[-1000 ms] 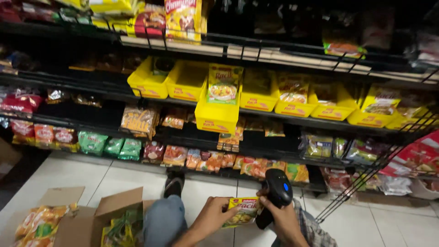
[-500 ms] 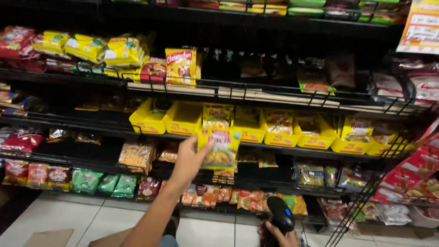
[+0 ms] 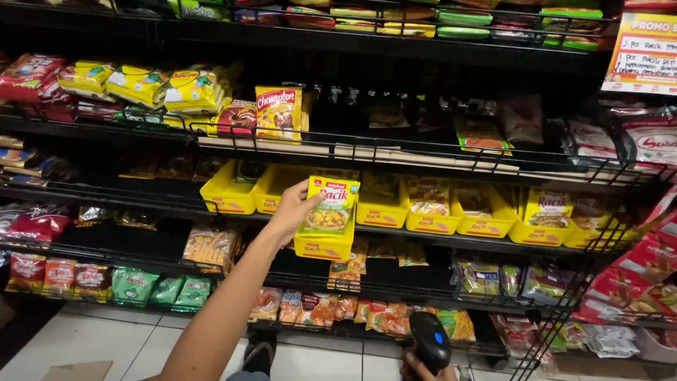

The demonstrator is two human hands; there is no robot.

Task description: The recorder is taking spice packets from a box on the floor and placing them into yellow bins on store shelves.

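Observation:
My left hand [image 3: 295, 212] reaches up to the middle shelf and grips a yellow-green seasoning sachet [image 3: 330, 206] by its left edge. The sachet stands upright in a yellow display tray [image 3: 326, 248] that juts forward from the shelf row. Low at the bottom edge, my right hand [image 3: 417, 368] holds a black handheld barcode scanner [image 3: 429, 340] with a blue light, pointing upward. Only the fingers of that hand show.
A row of yellow trays [image 3: 430, 222] with sachets runs along the middle wire shelf [image 3: 423, 159]. Snack bags fill the upper left shelf [image 3: 141, 85] and lower shelves [image 3: 141, 286]. A promo sign [image 3: 645, 53] hangs top right. White tile floor [image 3: 106, 339] and a cardboard flap [image 3: 77, 370] lie below.
My left hand rose from near the scanner with the sachet up to the yellow tray on the middle shelf. The view tilted upward; the scanner dropped to the frame's bottom edge.

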